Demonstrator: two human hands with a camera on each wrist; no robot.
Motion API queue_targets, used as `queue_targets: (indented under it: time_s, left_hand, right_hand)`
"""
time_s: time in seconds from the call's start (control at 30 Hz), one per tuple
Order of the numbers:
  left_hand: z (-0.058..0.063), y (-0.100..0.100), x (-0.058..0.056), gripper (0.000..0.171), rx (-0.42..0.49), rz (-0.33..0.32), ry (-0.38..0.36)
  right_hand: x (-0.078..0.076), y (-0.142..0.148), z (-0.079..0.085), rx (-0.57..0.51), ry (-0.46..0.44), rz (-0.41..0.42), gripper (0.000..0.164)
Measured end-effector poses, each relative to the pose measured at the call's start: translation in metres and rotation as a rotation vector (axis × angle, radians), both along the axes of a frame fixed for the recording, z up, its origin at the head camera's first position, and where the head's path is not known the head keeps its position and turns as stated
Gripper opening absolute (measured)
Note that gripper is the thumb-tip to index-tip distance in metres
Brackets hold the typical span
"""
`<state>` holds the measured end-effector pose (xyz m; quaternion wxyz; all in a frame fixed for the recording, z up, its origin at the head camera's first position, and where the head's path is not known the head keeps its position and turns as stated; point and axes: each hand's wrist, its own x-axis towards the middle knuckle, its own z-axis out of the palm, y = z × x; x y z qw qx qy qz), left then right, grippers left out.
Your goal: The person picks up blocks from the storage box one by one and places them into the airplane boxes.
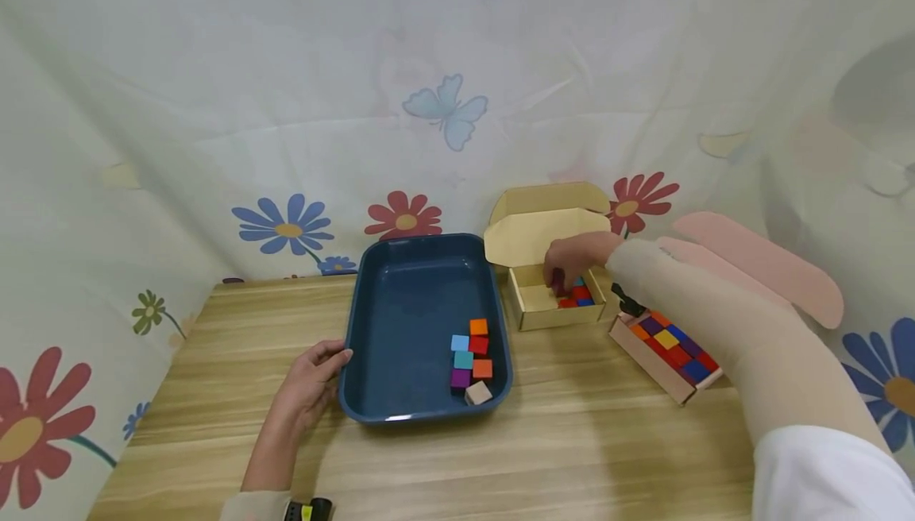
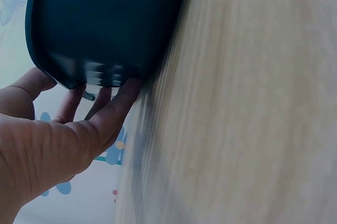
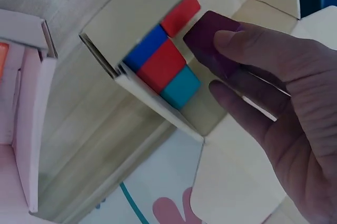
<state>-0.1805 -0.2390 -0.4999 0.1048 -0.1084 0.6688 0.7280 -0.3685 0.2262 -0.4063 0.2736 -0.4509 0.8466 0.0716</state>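
My right hand (image 1: 575, 255) reaches into the cream cardboard box (image 1: 561, 317) and pinches a purple cube (image 3: 213, 40) between thumb and fingers. In the right wrist view, red, blue and teal cubes (image 3: 181, 86) lie beside it on the box floor. At the left side of the dark blue tray (image 1: 407, 306), my left hand (image 1: 310, 382) grips the edge, thumb at the rim and fingers against the outer wall. Several cubes (image 1: 463, 360), among them orange, light blue, red, teal, purple and plain wood, sit along the tray's right side.
A pink box (image 1: 650, 360) with its lid raised stands at the right, filled with coloured cubes (image 1: 668, 338); my right forearm passes over it. The cream box's lid (image 1: 529, 237) stands up behind it. A flowered curtain (image 1: 450, 28) surrounds the wooden table (image 1: 543, 457).
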Motion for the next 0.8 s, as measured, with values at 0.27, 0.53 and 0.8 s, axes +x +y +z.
queue_targets:
  time_s: [0.27, 0.53, 0.8]
  left_hand:
    - [0.000, 0.001, 0.000, 0.027, 0.003, -0.004, 0.007]
    - [0.002, -0.002, 0.000, 0.026, 0.003, -0.002, 0.022]
    - [-0.002, 0.000, 0.000, 0.021, 0.041, 0.011, 0.016]
  right_hand:
    - [0.000, 0.000, -0.017, 0.062, -0.024, -0.010, 0.022]
    - [0.005, -0.003, -0.020, 0.118, 0.002, 0.004, 0.029]
    - [0.024, 0.006, -0.005, -0.011, 0.098, -0.120, 0.039]
